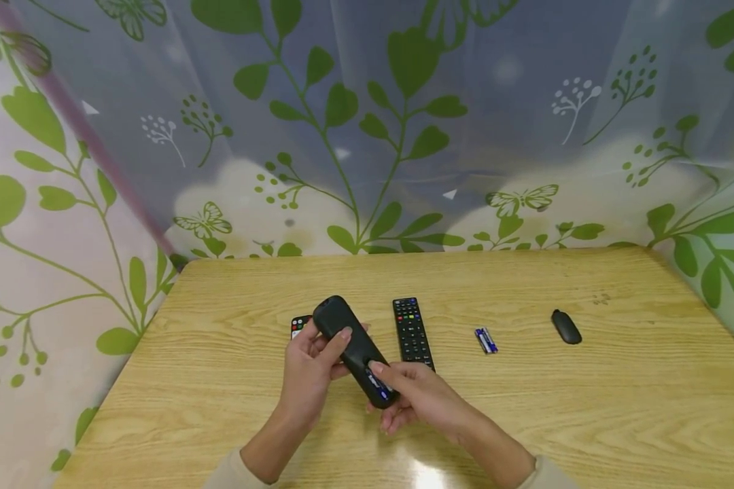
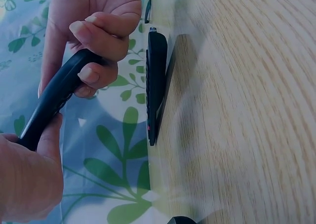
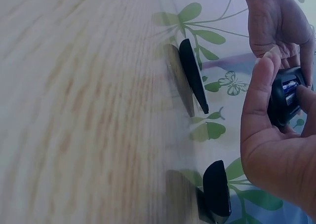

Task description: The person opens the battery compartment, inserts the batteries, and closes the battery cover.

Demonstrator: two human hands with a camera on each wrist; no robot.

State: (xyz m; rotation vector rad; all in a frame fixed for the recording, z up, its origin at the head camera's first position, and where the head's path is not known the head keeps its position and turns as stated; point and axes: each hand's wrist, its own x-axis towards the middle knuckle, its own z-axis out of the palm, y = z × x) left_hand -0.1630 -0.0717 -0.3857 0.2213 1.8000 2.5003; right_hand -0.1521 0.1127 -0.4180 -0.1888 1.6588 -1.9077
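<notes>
A black remote control [image 1: 342, 322] is held above the table with its back facing up and its battery compartment uncovered. Blue-and-white batteries [image 1: 377, 387] lie inside the compartment, near the end closer to me. My left hand [image 1: 308, 370] grips the far part of the remote, thumb across its back. At the near end, my right hand [image 1: 428, 397] has its thumb on the compartment's edge and its fingers curled underneath. The right wrist view shows the batteries [image 3: 290, 86] in the compartment, beside the right thumb.
Another black remote [image 1: 411, 326] lies buttons-up behind the right hand. A further remote [image 1: 300, 323] is mostly hidden by the left hand. To the right lie loose batteries [image 1: 486, 340] and a small black oval piece [image 1: 566, 327]. A leaf-patterned curtain [image 1: 367, 136] hangs behind the table [image 1: 636, 407].
</notes>
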